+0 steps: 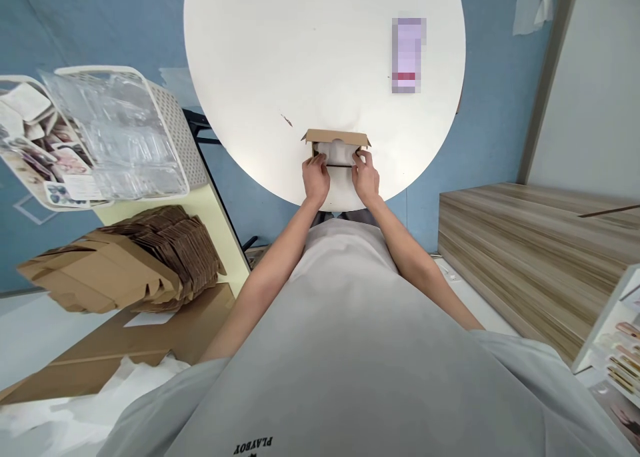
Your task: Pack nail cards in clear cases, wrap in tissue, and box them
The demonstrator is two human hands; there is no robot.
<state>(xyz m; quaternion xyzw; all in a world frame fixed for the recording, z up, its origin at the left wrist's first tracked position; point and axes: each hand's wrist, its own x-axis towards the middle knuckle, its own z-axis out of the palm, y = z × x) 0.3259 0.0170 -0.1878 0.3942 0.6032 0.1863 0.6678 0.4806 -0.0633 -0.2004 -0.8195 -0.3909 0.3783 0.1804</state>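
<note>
A small brown cardboard box (338, 136) stands near the front edge of the round white table, its flapped lid raised on the far side. White, slightly see-through material (340, 154) lies inside it. My left hand (315, 179) grips the box's left end, fingers curled over the rim. At the opposite end, my right hand (366, 177) does the same, thumb and fingers closed on the edge. Whether the fingertips also press the white material is too small to tell.
The round table (260, 50) carries a blurred purple rectangle (407, 56) at the far right. To the left, a white basket (173, 130) holds clear plastic packaging, beside another basket (35, 84) of small items. Flattened cardboard boxes (150, 257) are stacked nearer. A wood-grain cabinet (525, 244) stands right.
</note>
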